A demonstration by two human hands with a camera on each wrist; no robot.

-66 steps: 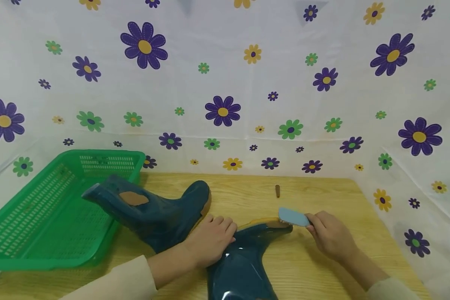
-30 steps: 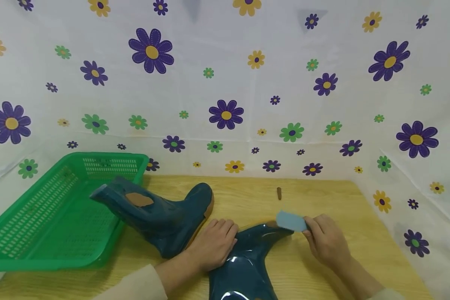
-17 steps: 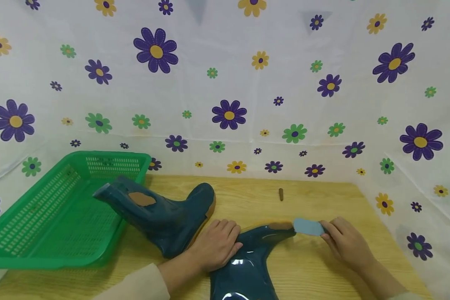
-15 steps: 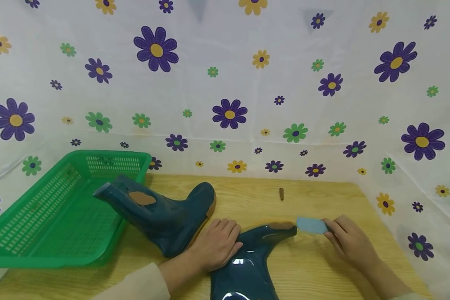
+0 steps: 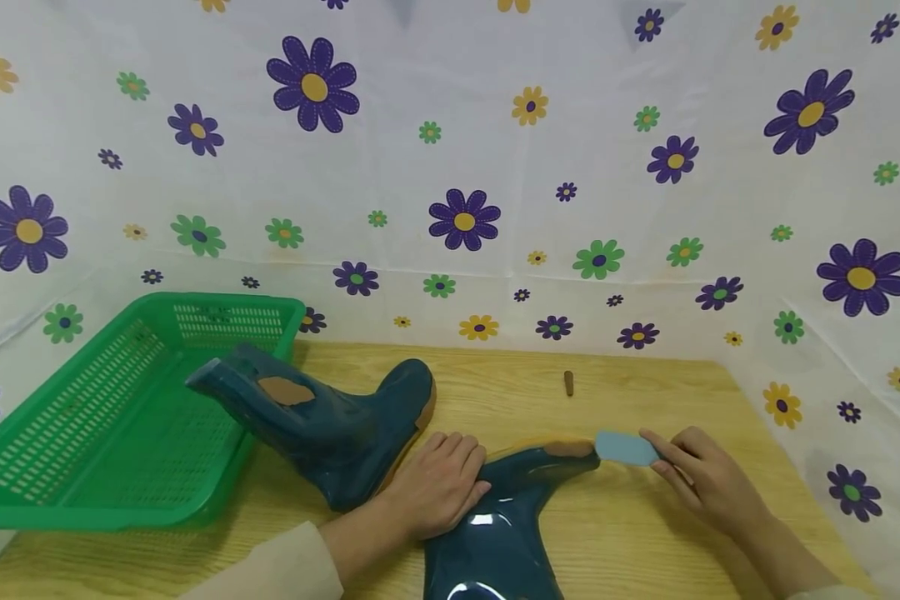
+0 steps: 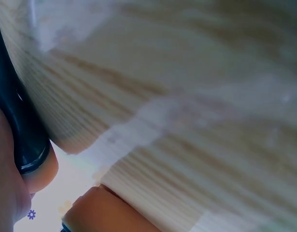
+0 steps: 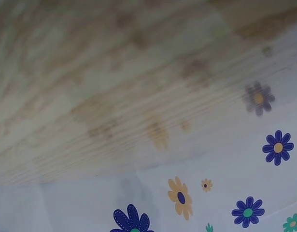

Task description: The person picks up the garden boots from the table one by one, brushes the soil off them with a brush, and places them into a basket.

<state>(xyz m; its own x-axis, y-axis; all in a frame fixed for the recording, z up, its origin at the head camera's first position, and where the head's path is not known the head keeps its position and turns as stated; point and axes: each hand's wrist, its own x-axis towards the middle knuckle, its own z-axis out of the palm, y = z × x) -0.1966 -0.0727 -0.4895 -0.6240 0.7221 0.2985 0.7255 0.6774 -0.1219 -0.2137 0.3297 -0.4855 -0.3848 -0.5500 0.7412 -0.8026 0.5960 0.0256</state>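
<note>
A glossy dark teal rubber boot (image 5: pixel 487 542) lies on its side, its toe to the right with a tan patch at the tip. My left hand (image 5: pixel 438 487) grips this boot near the heel, fingers over the sole side and thumb on the upper. In the left wrist view the dark boot edge (image 6: pixel 27 130) shows beside the hand. My right hand (image 5: pixel 708 483) pinches the dark handle of a light-blue, flat-backed brush (image 5: pixel 626 448). The brush's left end is right at the boot's toe tip. The right wrist view shows mostly table, without the brush.
A second teal boot (image 5: pixel 337 433) lies to the left, its shaft leaning over the rim of a green plastic basket (image 5: pixel 142 517). A small brown stick-like piece (image 5: pixel 568 383) lies farther back on the wooden table (image 5: pixel 645 533). Flowered cloth (image 5: pixel 390 183) encloses the back and sides.
The brush has moved right, from over the toe's sole to the toe tip, with my right hand following. My left hand stays on the boot. The head view has shifted slightly.
</note>
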